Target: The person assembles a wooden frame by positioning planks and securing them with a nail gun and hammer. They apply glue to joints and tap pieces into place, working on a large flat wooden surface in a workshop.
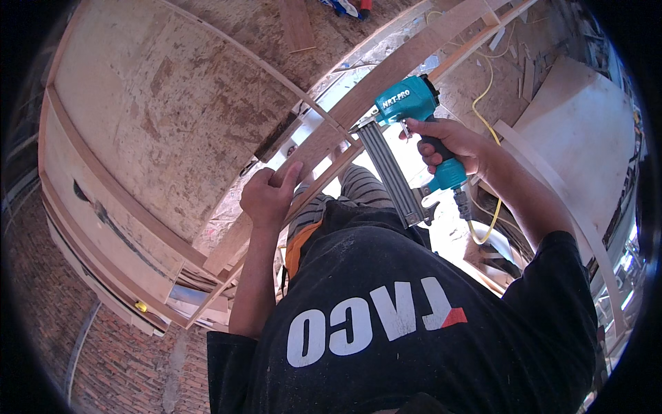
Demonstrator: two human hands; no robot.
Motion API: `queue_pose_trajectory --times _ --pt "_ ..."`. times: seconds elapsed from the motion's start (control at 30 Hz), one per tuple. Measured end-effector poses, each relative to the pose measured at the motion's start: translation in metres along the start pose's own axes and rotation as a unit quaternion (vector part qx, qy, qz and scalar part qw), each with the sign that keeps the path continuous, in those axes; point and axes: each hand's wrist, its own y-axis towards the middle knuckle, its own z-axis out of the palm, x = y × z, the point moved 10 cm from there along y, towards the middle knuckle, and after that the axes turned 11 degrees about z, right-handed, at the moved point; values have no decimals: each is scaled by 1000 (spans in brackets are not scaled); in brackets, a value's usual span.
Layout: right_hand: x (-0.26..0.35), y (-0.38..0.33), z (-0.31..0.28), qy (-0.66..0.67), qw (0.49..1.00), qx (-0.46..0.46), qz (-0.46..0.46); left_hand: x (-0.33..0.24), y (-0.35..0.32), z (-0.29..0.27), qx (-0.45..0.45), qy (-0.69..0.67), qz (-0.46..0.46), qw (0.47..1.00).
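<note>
My right hand (pixel 455 143) is wrapped round the dark grip of a teal pneumatic nail gun (pixel 408 102), with the index finger by its trigger. The gun's long grey magazine (pixel 392 172) slants down in front of my shirt. Its nose is close to the joint where a thin wooden crosspiece (pixel 293 86) meets a long wooden board (pixel 403 65). Farther down that board, my left hand (pixel 270 196) is closed round it, the thumb lying along the wood. A narrower wooden strip (pixel 329 172) runs beside the board, nearer to me.
A stained wooden worktop (pixel 165 117) lies beyond the frame on the left. The yellow air hose (pixel 491 83) curls from the gun's base on the right. A pale sheet (pixel 572 138) leans at right. A brick surface (pixel 138 369) shows at lower left, and a loose plank (pixel 296 24) at top.
</note>
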Motion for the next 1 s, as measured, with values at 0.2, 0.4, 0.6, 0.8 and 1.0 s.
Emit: queue_pose_trajectory --times 0.2,0.4,0.6,0.8,1.0 --pt "-1 3 -1 -11 1000 5 -5 0 -1 0 -1 8 0 1000" --pt "-3 6 -2 -16 1000 -12 -7 2 -2 0 -3 2 -5 1000" --pt "-2 5 -3 -33 999 -29 -21 0 -1 -1 -21 -1 13 1000" --pt "-4 11 -6 -28 999 -17 -25 3 -2 0 -20 6 12 1000" --pt "-5 9 -6 -33 999 -25 -28 4 -3 1 -26 -9 7 1000"
